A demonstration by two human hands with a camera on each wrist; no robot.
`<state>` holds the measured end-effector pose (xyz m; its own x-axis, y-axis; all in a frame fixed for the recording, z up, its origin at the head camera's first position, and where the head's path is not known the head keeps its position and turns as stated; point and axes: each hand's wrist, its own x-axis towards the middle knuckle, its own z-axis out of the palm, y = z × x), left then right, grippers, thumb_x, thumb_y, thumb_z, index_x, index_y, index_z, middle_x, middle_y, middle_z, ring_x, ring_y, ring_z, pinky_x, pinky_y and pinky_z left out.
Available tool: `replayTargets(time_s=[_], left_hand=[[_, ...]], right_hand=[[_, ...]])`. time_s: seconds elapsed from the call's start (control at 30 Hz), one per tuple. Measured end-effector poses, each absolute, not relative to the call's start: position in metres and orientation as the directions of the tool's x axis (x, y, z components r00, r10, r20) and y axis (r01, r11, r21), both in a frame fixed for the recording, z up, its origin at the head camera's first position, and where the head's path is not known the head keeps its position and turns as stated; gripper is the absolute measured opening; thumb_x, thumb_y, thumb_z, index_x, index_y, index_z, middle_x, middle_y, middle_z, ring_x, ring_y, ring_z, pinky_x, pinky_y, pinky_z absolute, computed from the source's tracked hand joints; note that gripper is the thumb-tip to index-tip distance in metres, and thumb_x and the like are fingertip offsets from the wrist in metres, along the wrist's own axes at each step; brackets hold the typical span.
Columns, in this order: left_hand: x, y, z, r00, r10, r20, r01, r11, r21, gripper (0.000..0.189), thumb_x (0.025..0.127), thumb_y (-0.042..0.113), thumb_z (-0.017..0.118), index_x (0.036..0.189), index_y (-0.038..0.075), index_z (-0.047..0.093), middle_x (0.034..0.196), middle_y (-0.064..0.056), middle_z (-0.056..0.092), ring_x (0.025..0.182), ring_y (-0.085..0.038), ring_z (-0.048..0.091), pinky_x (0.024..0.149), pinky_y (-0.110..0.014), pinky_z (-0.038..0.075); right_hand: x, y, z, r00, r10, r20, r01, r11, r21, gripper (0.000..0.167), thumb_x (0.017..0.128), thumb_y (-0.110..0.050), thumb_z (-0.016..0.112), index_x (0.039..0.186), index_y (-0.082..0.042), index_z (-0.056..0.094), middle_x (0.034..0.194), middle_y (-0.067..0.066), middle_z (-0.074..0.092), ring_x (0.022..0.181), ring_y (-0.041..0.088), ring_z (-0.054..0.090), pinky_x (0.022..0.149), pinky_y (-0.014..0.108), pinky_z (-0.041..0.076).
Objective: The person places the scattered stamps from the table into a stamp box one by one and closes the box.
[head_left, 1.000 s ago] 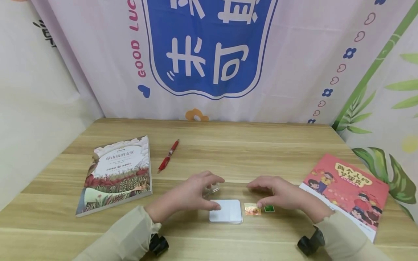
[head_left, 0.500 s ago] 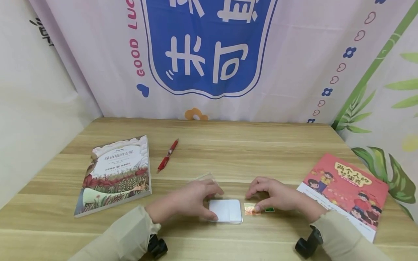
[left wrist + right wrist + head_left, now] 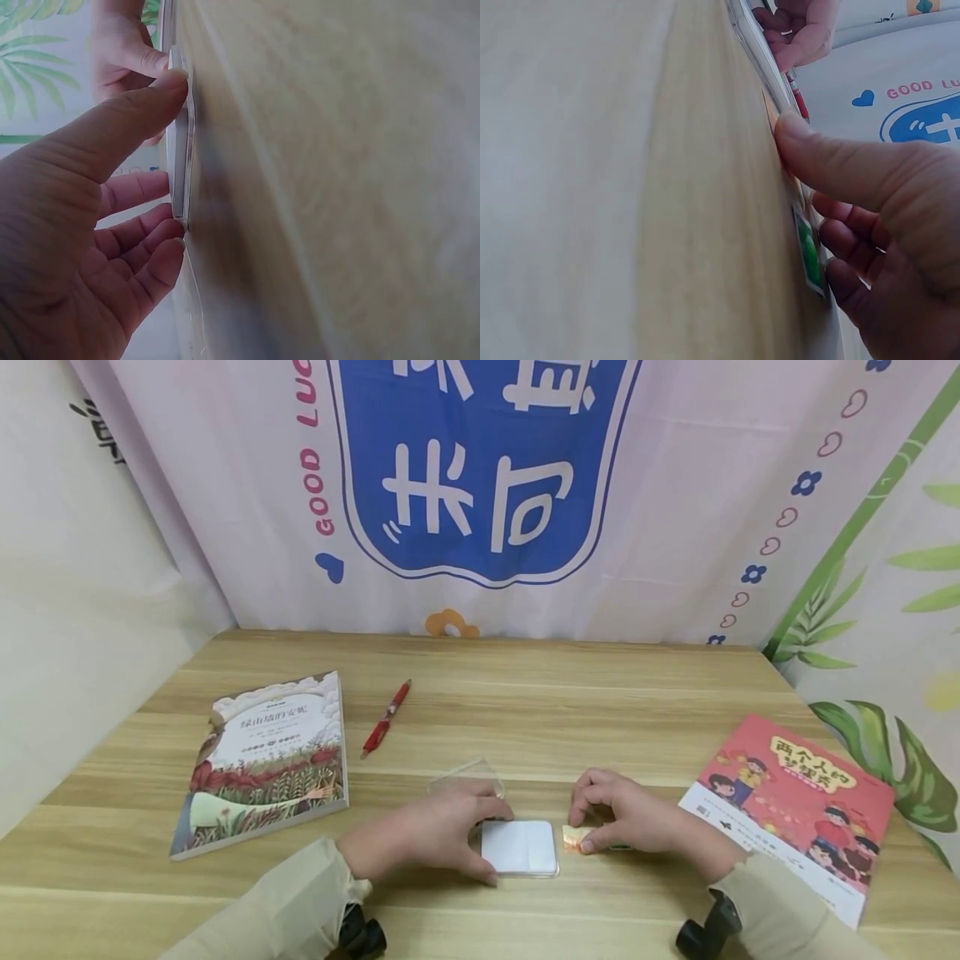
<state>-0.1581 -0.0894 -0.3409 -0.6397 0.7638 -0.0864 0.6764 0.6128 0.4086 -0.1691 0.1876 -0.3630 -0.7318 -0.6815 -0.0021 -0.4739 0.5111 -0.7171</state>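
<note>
Desk (image 3: pixel 540 693) by a printed curtain (image 3: pixel 675 502) | left hand (image 3: pixel 423 831) grips a white box (image 3: pixel 517 846) at 2 edges | right hand (image 3: pixel 637 814) pinches an orange card (image 3: pixel 572 837) just beside it | I'd fear a low knuckle nudging the green card (image 3: pixel 810 251) beneath

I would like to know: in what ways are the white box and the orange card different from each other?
Colour: the white box is white with a clear rim, while the orange card is orange-gold.
Size: the box is larger and thicker; the card is small and thin.
Hands: the left hand holds the box, while the right hand has its thumb on the card.
Both are on the wooden table, next to each other.
</note>
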Motion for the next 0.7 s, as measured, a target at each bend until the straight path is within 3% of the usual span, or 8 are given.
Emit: replayTargets(time_s=[0.37,0.7], left_hand=[[-0.1572,-0.0877,-0.3425,-0.660,0.744,-0.102,0.656,0.637,0.405,0.053,0.069,0.040,0.079,0.114,0.016,0.062,0.103,0.009,0.054,0.089,-0.004,0.046,0.077,-0.017,0.042],[-0.1540,-0.0876,-0.3459,-0.688,0.723,-0.059,0.631,0.636,0.444,0.054,0.067,0.034,0.082,0.112,0.013,0.063,0.102,0.007,0.053,0.090,-0.005,0.047,0.077,-0.018,0.043]], right_hand=[[-0.1618,0.1810,-0.3584,-0.783,-0.620,-0.052,-0.394,0.559,-0.729,0.018,0.073,-0.015,0.076,0.081,-0.016,0.060,0.097,-0.003,0.051,0.094,0.013,0.047,0.085,0.023,0.040],[-0.1597,0.1778,-0.3565,-0.820,-0.565,-0.098,-0.314,0.585,-0.748,0.022,0.072,-0.008,0.076,0.083,-0.012,0.057,0.081,-0.002,0.053,0.076,0.013,0.048,0.067,0.023,0.042]])
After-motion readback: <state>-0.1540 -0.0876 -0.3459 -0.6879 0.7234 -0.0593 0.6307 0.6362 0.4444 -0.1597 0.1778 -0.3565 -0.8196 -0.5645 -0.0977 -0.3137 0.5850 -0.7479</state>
